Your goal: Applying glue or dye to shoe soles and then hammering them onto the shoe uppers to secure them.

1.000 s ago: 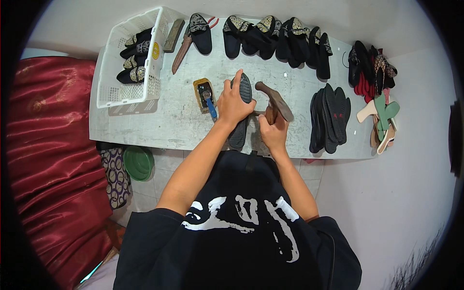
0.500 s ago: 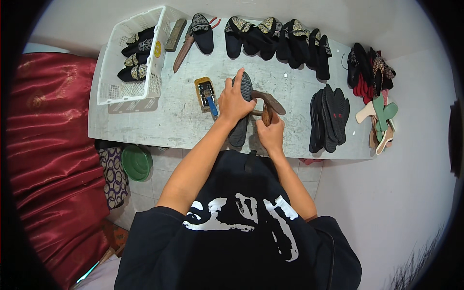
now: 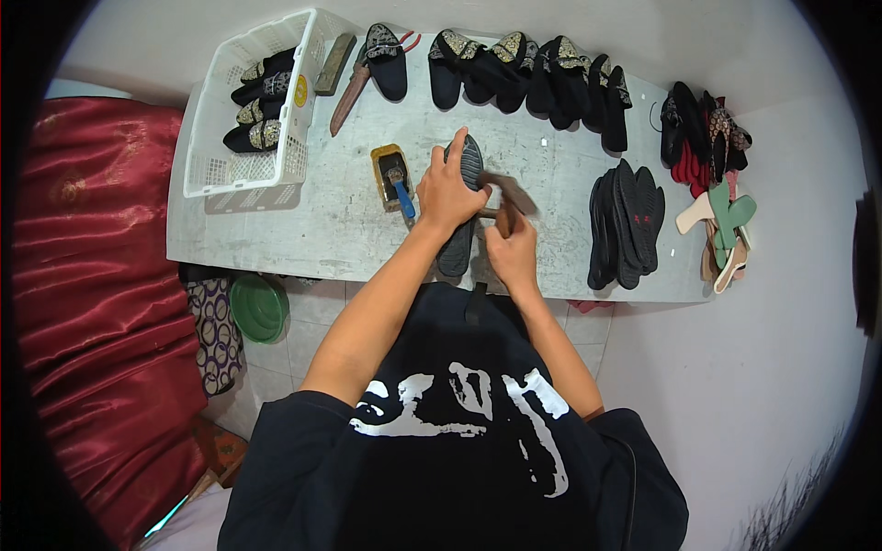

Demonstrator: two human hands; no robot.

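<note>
A shoe (image 3: 455,250) with a black ribbed sole stands upright across the near middle of the table, its sole facing right and up. My left hand (image 3: 445,195) is closed round its middle, with fingers pointing toward the far end. In my closed right hand (image 3: 514,253) is the wooden handle of a hammer (image 3: 514,194). Its dark head is smeared by motion and lies against or very close to the sole; I cannot tell which. The shoe's upper is mostly hidden by my left hand.
Left of my hands sits a yellow tub (image 3: 386,163) of dark glue with a blue-handled brush (image 3: 402,196). A white basket (image 3: 294,151) holds several slippers. Black soles (image 3: 627,225) lie at right, and slippers (image 3: 505,73) line the back. A sheathed knife-like tool (image 3: 349,101) lies farther left.
The hammer in my right hand has shifted slightly left and is now blurred by motion. My left hand keeps its hold on the shoe.
</note>
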